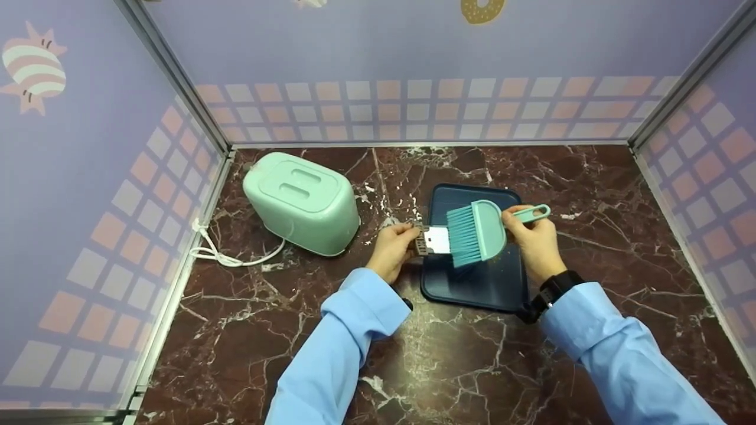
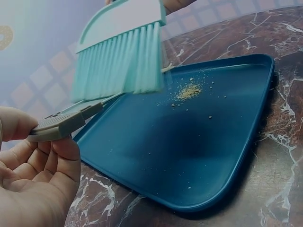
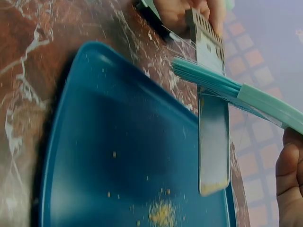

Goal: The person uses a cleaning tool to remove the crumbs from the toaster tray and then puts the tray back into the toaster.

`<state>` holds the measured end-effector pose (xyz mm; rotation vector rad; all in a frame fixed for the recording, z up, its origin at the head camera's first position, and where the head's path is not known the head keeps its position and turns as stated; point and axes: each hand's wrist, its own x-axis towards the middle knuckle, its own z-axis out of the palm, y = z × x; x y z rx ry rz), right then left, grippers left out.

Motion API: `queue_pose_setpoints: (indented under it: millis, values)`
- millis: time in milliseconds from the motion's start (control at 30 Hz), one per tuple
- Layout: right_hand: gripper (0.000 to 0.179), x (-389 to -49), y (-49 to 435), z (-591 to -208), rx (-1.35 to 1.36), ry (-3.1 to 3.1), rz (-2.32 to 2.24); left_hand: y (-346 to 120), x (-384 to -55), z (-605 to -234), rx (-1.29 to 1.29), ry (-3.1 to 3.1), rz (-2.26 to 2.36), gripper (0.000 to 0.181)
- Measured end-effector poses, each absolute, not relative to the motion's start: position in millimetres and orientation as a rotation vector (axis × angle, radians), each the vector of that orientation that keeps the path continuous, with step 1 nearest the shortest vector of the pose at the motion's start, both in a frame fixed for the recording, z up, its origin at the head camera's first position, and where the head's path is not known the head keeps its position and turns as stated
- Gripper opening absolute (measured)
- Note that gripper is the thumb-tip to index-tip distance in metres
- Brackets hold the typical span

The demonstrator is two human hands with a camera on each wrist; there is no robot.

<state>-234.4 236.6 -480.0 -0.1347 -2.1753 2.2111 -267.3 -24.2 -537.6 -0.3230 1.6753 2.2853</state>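
Observation:
A slim metal crumb tray (image 1: 436, 239) with a grey-brown slotted end is pinched by my left hand (image 1: 393, 251) between thumb and fingers. It is held above a dark blue tray (image 1: 472, 289). My right hand (image 1: 536, 242) grips the handle of a mint-green brush (image 1: 489, 230), whose teal bristles lie across the crumb tray. In the right wrist view, yellowish crumbs cling to the far end of the crumb tray (image 3: 214, 151). A small heap of crumbs (image 2: 189, 92) lies on the blue tray in the left wrist view, with scattered bits around it.
A mint-green toaster (image 1: 301, 200) with its top slots covered stands at the left on the marbled brown surface (image 1: 283, 354). Its white cord (image 1: 236, 261) runs to the left wall. Patterned panels (image 1: 413, 59) enclose the back and both sides.

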Motion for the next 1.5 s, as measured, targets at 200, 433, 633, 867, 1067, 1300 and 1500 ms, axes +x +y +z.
queue_pose_setpoints:
  millis: [200, 433, 633, 867, 1067, 1300, 1500]
  values:
    - [0.035, -240.3, 260.3, -496.1, -0.157, -2.199, 2.118, -28.9, -266.2, -536.0, -0.293, 1.699, 2.246, 0.044]
    - [0.034, -242.1, 287.3, -505.2, -0.191, -2.252, 2.033, -30.5, -264.6, -534.3, -0.282, 1.711, 2.252, 0.04]
    - [0.038, -236.0, 296.1, -498.6, -0.231, -2.207, 2.104, -31.4, -264.0, -533.8, -0.286, 1.741, 2.243, 0.038]
    - [0.04, -245.4, 308.9, -517.8, -0.27, -2.143, 2.162, -31.7, -262.8, -532.2, -0.279, 1.729, 2.249, 0.038]
    - [0.035, -247.8, 316.7, -524.2, -0.302, -2.162, 2.097, -33.4, -263.3, -532.9, -0.297, 1.769, 2.22, 0.042]
    - [0.042, -246.3, 319.9, -524.9, -0.338, -2.089, 2.144, -33.4, -263.7, -532.1, -0.313, 1.753, 2.25, 0.029]
    - [0.039, -244.7, 319.0, -521.0, -0.354, -2.008, 2.209, -33.9, -263.0, -533.1, -0.304, 1.747, 2.275, 0.029]
